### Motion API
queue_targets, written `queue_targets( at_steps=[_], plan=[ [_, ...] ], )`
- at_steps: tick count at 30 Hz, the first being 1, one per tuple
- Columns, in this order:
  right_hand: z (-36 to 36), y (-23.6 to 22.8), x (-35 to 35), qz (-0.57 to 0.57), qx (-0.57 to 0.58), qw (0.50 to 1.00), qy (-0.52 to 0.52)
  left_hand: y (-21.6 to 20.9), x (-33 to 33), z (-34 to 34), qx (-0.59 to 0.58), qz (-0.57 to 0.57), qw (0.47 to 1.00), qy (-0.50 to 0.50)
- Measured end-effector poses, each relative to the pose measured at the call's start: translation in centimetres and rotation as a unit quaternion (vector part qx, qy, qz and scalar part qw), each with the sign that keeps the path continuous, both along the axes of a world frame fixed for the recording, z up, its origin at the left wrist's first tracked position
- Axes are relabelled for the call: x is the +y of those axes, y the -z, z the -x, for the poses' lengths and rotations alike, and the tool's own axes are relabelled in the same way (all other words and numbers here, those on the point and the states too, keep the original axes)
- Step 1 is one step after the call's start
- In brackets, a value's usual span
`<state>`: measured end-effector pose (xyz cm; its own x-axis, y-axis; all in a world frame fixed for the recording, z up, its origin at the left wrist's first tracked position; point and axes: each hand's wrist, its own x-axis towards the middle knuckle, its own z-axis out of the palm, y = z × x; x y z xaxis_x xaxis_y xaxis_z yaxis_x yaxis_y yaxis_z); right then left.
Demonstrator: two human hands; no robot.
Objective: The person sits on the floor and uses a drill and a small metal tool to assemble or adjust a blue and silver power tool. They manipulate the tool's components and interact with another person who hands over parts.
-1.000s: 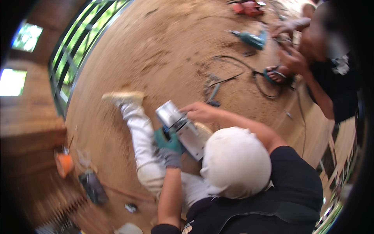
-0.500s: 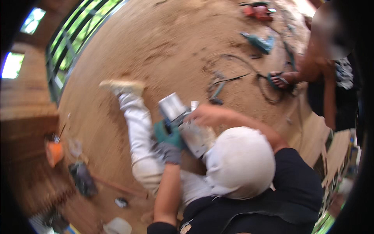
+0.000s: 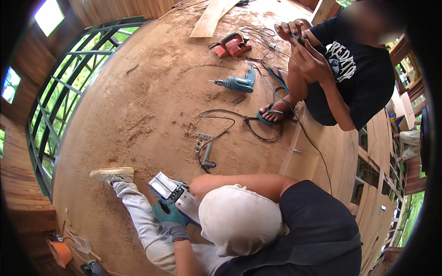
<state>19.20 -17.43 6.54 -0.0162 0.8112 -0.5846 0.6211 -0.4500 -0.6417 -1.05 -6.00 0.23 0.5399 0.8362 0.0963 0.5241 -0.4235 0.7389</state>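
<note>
Neither of my hands is in this view. Below me sits a person in a white cap (image 3: 239,218) and dark shirt, bent over a silver and blue power tool (image 3: 186,202). A green and grey glove (image 3: 169,216) covers that person's left hand, which grips the tool. The bare right hand lies at the tool's far side, partly hidden by the cap. At the upper right another person in a black shirt (image 3: 368,78) holds a small dark object (image 3: 297,39) in both hands.
Sawdust covers the wooden floor (image 3: 106,133). On it lie a teal drill (image 3: 239,83), a red power tool (image 3: 232,46), a socket strip (image 3: 202,140) and looping black cable (image 3: 232,120). Planks (image 3: 340,142) and open framing stand right; an orange container (image 3: 60,253) lies lower left.
My view has shifted, so the seated person appears lower and further left. More of the second person shows, with both hands raised around the small dark object. The picture is sharper.
</note>
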Motion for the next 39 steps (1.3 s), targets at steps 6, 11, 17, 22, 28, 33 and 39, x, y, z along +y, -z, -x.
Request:
queue_targets(
  at_steps=[6, 11, 17, 22, 28, 33, 39],
  plan=[
    [-0.3, 1.2, -0.2, -0.163, 0.099, 0.936, 0.294, 0.0, -0.2, 0.0, 0.015, -0.022, 1.000, 0.002],
    [-0.1, 1.5, 0.4, -0.097, 0.116, 0.988, -0.022, 0.5, -0.1, 0.2, 0.029, -0.042, 0.999, -0.011],
    [-0.1, 1.7, -0.5, -0.099, 0.019, 0.967, 0.233, -0.3, -0.3, 0.0, 0.008, -0.022, 1.000, 0.002],
    [0.1, 2.3, 1.3, -0.173, 0.145, 0.974, -0.027, -0.7, -0.4, 0.0, 0.009, -0.003, 1.000, 0.004],
    [0.0, 0.3, -0.9, -0.042, 0.008, 0.986, 0.158, -0.3, -0.4, 0.0, 0.000, -0.008, 1.000, 0.000],
    [-0.3, 0.3, 0.5, -0.132, 0.154, 0.967, 0.154, -0.4, -0.2, 0.2, 0.002, -0.016, 1.000, 0.022],
    [0.4, 0.2, -0.1, -0.079, 0.073, 0.994, 0.008, 0.4, 0.0, 0.4, 0.031, 0.030, 0.999, -0.013]
  ],
)
